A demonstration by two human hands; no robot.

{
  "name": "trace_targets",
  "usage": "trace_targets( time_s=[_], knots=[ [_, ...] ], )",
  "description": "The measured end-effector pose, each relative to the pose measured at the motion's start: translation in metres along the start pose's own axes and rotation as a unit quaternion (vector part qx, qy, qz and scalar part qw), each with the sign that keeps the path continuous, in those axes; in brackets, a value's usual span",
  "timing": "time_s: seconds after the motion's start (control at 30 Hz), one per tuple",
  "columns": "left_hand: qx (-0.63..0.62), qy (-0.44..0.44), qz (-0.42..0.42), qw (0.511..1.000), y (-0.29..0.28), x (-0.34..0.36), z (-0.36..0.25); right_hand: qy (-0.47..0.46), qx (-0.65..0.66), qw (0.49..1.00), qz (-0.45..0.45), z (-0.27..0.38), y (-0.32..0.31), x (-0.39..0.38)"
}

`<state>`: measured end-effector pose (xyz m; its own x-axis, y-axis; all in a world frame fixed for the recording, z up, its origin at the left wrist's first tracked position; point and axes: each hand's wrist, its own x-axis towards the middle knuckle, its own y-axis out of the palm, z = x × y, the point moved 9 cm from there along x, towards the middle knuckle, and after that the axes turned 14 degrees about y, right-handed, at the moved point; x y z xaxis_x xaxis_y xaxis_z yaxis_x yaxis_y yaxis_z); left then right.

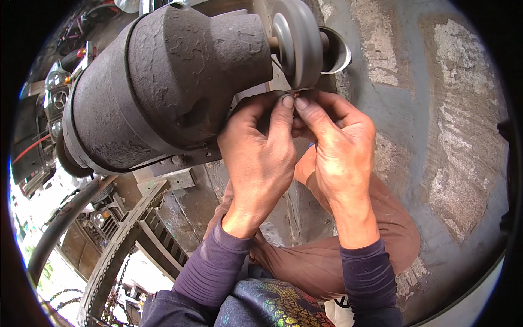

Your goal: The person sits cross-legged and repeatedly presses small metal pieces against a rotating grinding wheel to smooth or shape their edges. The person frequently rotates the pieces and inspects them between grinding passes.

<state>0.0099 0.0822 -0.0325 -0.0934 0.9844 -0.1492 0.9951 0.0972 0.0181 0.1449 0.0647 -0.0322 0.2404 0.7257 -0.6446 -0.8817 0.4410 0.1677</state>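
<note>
A small reddish piece (pixel 297 95) sits just below the rim of the wheel (pixel 308 49), pinched between the fingertips of both hands and mostly hidden by them. The left hand (pixel 261 147) closes on it with the thumb laid over the curled fingers; the right hand (pixel 340 144) grips from the other side, its thumb tip close to the left one. Whether the piece touches the wheel, I cannot tell.

The wheel stands on a shaft (pixel 273 44) coming out of the dark, crusted motor (pixel 163 82), which fills the upper left. Beyond the wheel is a round, open-mouthed cup (pixel 342 54); the shaft's far end overlaps its mouth, and its inside is too shaded to make out.

Below the motor stand a slatted frame (pixel 163 245) and a chain (pixel 121 278). The person's brown trousers (pixel 305 267) show behind the forearms, and the grey floor (pixel 411 141), patched with paler rough areas, spreads to the right.
</note>
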Motion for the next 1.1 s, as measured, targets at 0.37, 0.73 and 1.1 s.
trace_targets(
  time_s=[0.37, 0.73, 1.1],
  knots=[
    [0.020, 0.009, -0.010, 1.000, -0.0036, 0.0006, -0.0008, 0.003, -0.006, 1.000, 0.005, -0.0007, 0.0013, 0.0011],
    [0.010, -0.001, 0.008, 1.000, 0.0003, 0.0019, 0.0014, 0.005, 0.019, 1.000, 0.003, -0.0006, -0.0005, 0.0009],
    [0.005, 0.003, 0.010, 1.000, 0.0031, 0.0037, 0.0041, 0.016, 0.018, 1.000, -0.008, 0.0005, -0.0047, 0.0000]
  ],
)
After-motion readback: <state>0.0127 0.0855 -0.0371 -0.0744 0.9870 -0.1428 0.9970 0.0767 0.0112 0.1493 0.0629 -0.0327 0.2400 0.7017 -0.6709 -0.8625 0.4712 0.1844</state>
